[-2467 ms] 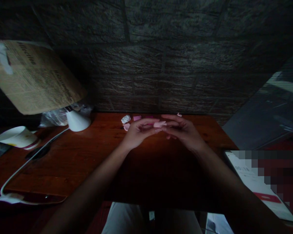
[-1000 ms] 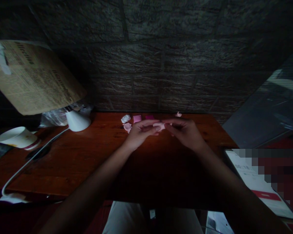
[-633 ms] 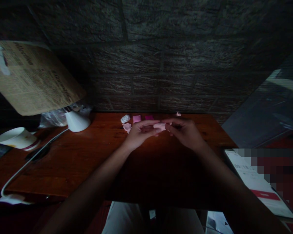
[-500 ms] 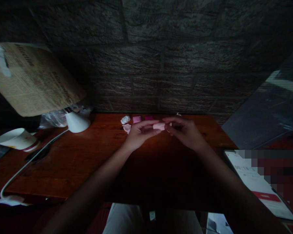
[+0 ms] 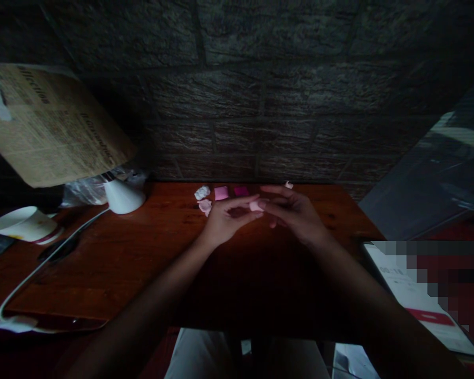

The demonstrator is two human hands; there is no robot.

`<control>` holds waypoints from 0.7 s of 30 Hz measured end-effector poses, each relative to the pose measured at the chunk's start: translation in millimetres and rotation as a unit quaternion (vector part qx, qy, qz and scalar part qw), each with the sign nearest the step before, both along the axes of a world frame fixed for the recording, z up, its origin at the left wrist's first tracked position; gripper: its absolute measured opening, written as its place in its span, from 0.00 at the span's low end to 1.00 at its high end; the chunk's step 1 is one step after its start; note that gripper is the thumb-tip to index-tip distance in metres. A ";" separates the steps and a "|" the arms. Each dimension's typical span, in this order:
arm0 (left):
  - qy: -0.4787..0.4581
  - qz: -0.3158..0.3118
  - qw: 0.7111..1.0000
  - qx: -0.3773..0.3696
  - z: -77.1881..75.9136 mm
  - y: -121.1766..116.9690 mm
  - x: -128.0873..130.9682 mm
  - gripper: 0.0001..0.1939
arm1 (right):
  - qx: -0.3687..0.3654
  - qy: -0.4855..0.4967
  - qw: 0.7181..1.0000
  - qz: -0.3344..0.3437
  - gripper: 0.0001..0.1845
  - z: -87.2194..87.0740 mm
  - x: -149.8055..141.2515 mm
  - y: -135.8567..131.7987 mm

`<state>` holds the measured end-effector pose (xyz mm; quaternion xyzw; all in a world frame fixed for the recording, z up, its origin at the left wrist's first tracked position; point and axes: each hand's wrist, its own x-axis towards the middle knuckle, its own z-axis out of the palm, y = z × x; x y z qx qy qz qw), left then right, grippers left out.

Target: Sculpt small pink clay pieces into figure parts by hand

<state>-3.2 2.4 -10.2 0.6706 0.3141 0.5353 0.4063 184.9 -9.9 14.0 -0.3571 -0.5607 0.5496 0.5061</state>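
Note:
My left hand (image 5: 226, 220) and my right hand (image 5: 296, 213) meet above the far middle of the wooden table (image 5: 142, 263). Both pinch a small pale pink piece (image 5: 256, 206) between their fingertips. Just behind the hands lie a white crumpled scrap (image 5: 202, 192), a pale pink scrap (image 5: 205, 206), a pink square (image 5: 221, 193), a darker magenta square (image 5: 241, 191) and a tiny pink bit (image 5: 288, 185). The scene is dim, so the shape of the held piece is unclear.
A white lamp base (image 5: 122, 196) with a newspaper-covered shade (image 5: 51, 126) stands at the left; its cable (image 5: 35, 268) runs along the table. A white cup (image 5: 21, 225) sits far left. A phone (image 5: 422, 300) lies at the right. A dark brick wall (image 5: 260, 105) backs the table.
The hands have stayed together over the same spot, working the pink piece. My right fingers now stretch more over it, so less of the piece shows than half a second ago.

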 end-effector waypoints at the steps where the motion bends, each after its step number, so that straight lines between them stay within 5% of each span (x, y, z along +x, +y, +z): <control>1: 0.003 0.002 1.000 0.001 -0.1 -0.5 0.1 0.20 | 0.000 0.004 1.000 0.001 0.24 -0.2 -0.3 0.1; 11: -0.006 -0.010 0.998 0.065 -1.4 0.3 -1.0 0.11 | -0.006 -0.001 1.000 0.008 0.17 -0.6 1.1 0.1; 18: -0.008 -0.015 1.000 0.025 -1.0 1.8 -2.4 0.26 | -0.050 0.013 0.997 -0.055 0.13 2.5 1.5 0.8; 21: -0.044 -0.033 0.998 -0.001 -0.9 3.9 -2.7 0.24 | -0.058 0.042 0.994 -0.078 0.15 3.1 1.1 1.5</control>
